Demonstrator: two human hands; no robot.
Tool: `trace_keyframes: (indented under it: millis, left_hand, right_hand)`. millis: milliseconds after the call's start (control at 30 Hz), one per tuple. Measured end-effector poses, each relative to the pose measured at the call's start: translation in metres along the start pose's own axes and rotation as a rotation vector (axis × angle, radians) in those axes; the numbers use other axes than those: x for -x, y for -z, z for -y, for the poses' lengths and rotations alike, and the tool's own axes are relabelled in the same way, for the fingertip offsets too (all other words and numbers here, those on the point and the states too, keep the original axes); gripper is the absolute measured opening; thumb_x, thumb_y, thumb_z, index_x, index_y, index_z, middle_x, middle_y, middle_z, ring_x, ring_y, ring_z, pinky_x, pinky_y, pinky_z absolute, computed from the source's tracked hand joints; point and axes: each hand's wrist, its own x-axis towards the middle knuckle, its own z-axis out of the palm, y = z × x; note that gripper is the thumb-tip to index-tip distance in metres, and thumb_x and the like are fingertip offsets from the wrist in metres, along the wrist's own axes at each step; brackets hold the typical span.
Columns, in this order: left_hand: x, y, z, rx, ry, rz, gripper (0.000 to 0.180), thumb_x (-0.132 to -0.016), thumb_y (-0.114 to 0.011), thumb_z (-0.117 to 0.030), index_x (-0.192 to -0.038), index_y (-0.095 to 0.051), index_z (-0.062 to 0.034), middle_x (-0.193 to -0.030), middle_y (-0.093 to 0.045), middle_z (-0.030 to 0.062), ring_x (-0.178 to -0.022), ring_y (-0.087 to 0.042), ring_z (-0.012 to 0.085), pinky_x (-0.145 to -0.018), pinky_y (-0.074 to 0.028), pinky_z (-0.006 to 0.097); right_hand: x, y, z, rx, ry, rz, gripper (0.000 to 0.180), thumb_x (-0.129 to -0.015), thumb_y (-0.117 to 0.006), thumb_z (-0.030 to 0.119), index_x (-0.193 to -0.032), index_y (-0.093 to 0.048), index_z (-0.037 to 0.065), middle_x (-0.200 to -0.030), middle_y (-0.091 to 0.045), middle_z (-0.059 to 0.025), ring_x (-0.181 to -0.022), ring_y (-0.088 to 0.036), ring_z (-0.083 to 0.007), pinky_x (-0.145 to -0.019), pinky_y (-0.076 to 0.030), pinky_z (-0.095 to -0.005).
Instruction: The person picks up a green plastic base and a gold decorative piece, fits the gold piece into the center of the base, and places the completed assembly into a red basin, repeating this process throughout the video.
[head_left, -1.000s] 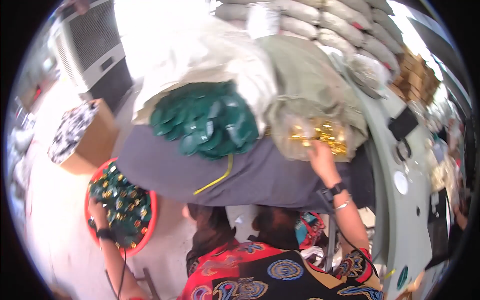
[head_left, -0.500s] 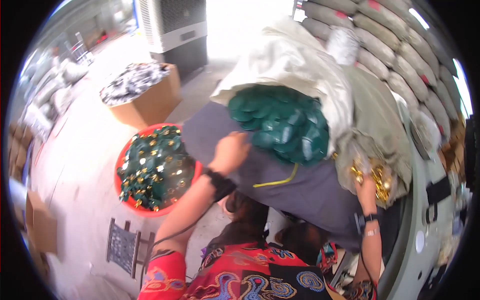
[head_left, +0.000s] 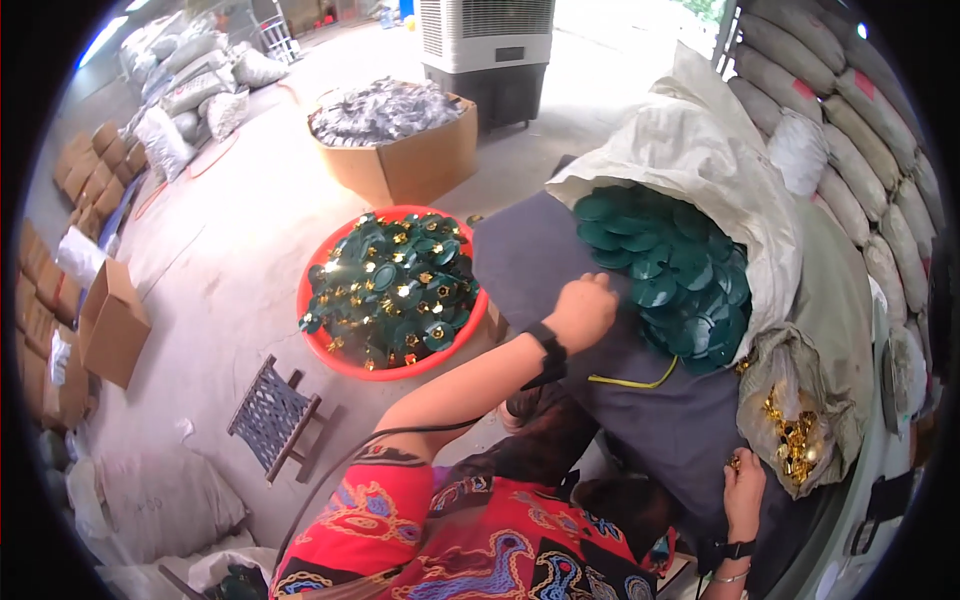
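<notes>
My left hand (head_left: 583,314) is closed at the near left edge of a heap of dark green round discs (head_left: 690,275). Its fingertips face away, so whatever they pinch is hidden. The discs spill from the mouth of a white woven sack (head_left: 700,145) onto a dark grey cloth (head_left: 535,250). Over the cloth's right side, my right hand (head_left: 742,495) pinches a small gold piece (head_left: 735,463). Beyond it, an open bag (head_left: 760,400) holds shiny gold pieces (head_left: 795,440).
On the floor at left, a red basin (head_left: 330,360) is full of green discs with gold flower-shaped pieces. Near it are a small woven stool (head_left: 272,418) and a cardboard box (head_left: 400,172) of silvery pieces. A yellow strip (head_left: 635,379) lies on the cloth. Stacked sacks (head_left: 835,130) line the right.
My right hand has come out of the bag of gold pieces, toward me, with a small gold piece. My left hand is nearer the green discs. The whole view has shifted.
</notes>
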Motion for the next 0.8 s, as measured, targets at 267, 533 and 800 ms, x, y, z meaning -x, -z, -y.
trace_keyframes:
  millis: [267,533,800]
  left_hand:
    - [0.055,0.076,-0.066,1.065,0.424,0.416,0.013,-0.085,-0.056,-0.008,-0.084,-0.063,0.0028,-0.062,-0.058,0.0009,-0.052,-0.057,0.0058,-0.045,-0.044,0.023]
    - [0.07,0.095,-0.135,1.419,0.516,0.508,0.013,-0.085,-0.056,-0.005,-0.094,-0.061,0.0037,-0.067,-0.059,0.0012,-0.053,-0.058,0.0059,-0.044,-0.043,0.02]
    - [0.08,0.078,-0.14,1.203,0.311,0.354,0.011,-0.081,-0.056,-0.002,-0.09,-0.059,0.0042,-0.068,-0.06,0.0051,-0.052,-0.057,0.0107,-0.047,-0.044,0.025]
  right_hand:
    - [-0.002,-0.003,0.067,-1.084,-0.132,0.161,0.022,-0.085,-0.06,0.0,-0.106,-0.054,0.0,-0.082,-0.058,-0.0028,-0.068,-0.057,-0.0061,-0.062,-0.05,-0.0228]
    - [0.003,-0.019,0.125,-1.217,0.053,0.133,0.026,-0.089,-0.055,0.0,-0.114,-0.047,0.002,-0.087,-0.059,-0.0053,-0.07,-0.058,-0.0092,-0.063,-0.05,-0.0239]
    - [0.001,-0.013,0.123,-0.236,0.475,-0.097,0.034,-0.079,-0.067,0.009,-0.105,-0.047,-0.001,-0.08,-0.06,-0.0137,-0.066,-0.063,-0.0301,-0.056,-0.049,-0.0375]
